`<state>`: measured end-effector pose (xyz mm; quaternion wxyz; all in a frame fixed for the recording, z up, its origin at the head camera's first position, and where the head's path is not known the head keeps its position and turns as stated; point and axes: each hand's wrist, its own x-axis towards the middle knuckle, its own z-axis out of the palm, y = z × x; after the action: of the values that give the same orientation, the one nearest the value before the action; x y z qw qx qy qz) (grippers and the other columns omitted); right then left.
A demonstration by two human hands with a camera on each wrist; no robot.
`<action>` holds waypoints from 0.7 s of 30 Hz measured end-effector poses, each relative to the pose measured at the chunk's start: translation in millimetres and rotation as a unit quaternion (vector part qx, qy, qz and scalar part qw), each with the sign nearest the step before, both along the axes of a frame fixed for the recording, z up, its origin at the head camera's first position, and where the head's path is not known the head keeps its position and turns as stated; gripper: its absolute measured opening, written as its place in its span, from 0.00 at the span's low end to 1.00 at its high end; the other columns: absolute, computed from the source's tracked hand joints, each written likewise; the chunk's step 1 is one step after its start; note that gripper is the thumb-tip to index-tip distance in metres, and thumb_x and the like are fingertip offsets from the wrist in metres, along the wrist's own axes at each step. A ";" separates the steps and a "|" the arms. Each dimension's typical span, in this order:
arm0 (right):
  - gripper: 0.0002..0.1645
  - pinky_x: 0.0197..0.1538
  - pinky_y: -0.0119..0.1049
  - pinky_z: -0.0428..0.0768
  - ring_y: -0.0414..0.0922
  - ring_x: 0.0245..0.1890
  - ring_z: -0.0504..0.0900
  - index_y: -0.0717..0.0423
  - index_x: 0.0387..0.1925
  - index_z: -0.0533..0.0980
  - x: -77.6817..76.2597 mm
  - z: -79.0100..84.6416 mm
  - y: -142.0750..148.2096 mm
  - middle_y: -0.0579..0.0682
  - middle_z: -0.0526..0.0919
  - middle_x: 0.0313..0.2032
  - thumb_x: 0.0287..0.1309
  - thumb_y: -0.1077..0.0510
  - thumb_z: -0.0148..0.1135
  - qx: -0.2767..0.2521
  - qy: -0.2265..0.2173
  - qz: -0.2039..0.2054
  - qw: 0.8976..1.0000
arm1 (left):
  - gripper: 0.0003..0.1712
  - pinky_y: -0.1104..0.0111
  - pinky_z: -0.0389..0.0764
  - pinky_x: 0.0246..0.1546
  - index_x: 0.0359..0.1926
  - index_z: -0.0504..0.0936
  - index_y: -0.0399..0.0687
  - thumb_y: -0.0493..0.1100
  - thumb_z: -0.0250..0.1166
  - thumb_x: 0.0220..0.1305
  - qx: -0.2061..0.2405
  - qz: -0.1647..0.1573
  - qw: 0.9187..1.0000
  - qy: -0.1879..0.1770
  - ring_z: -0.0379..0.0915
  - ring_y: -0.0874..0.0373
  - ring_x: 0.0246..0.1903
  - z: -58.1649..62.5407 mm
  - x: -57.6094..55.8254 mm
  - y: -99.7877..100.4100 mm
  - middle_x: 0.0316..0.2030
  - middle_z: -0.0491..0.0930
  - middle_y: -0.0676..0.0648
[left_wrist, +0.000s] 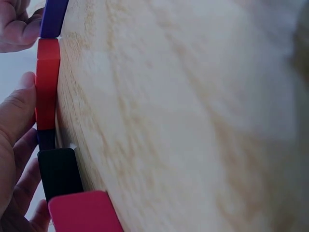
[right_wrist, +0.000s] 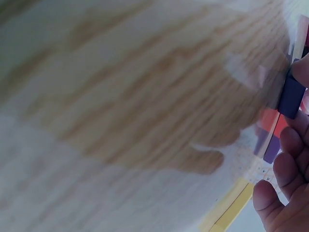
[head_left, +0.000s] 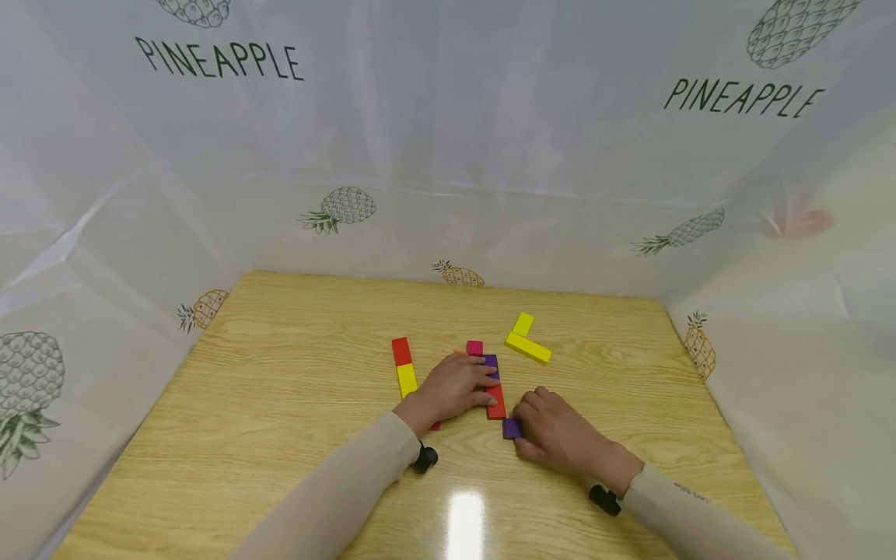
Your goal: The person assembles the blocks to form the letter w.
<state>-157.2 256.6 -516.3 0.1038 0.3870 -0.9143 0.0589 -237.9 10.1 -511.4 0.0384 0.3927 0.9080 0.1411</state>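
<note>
My left hand [head_left: 455,386] lies over a row of coloured blocks at the middle of the table. Its fingertips touch a purple block [head_left: 493,361] and a red block [head_left: 496,404] laid end to end. In the left wrist view the thumb rests along the red block, and a black block [left_wrist: 60,171] and a pink block [left_wrist: 86,212] show nearer the camera. My right hand [head_left: 560,432] pinches another purple block [head_left: 512,428] between thumb and fingers, right at the near end of the red one. The palm side shows in the right wrist view.
Left of my left hand runs a line with a red block [head_left: 402,351] and a yellow block [head_left: 407,379], partly hidden by the wrist. Two yellow blocks [head_left: 528,348] form an angle farther back. A pineapple-print sheet [head_left: 448,155] hangs around the wooden table [head_left: 280,373].
</note>
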 end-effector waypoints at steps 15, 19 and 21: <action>0.15 0.43 0.34 0.74 0.38 0.39 0.69 0.52 0.44 0.80 -1.3 -0.9 0.4 0.43 0.78 0.40 0.60 0.49 0.70 -0.004 0.005 0.006 1.000 | 0.27 0.54 0.61 0.80 0.67 0.84 0.64 0.63 0.64 0.73 -0.003 0.003 1.000 -0.006 0.65 0.57 0.76 1.1 0.2 0.1 0.70 0.78 0.59; 0.16 0.43 0.34 0.74 0.39 0.38 0.69 0.52 0.44 0.80 -1.4 -0.6 0.5 0.43 0.79 0.40 0.60 0.49 0.70 -0.004 0.005 0.006 1.000 | 0.27 0.55 0.61 0.79 0.67 0.84 0.63 0.63 0.64 0.73 -0.002 0.002 1.000 -0.007 0.66 0.56 0.76 2.4 0.9 0.1 0.70 0.78 0.59; 0.16 0.43 0.34 0.74 0.39 0.38 0.69 0.52 0.44 0.80 -1.4 -0.5 0.3 0.43 0.79 0.40 0.60 0.49 0.70 -0.004 0.005 0.006 1.000 | 0.27 0.55 0.61 0.79 0.67 0.84 0.62 0.63 0.64 0.73 0.000 0.002 1.000 -0.008 0.66 0.56 0.76 3.4 1.3 -0.1 0.70 0.78 0.58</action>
<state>-158.6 257.0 -516.8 0.1101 0.3920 -0.9113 0.0612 -236.6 9.9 -508.0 0.0455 0.3898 0.9084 0.1441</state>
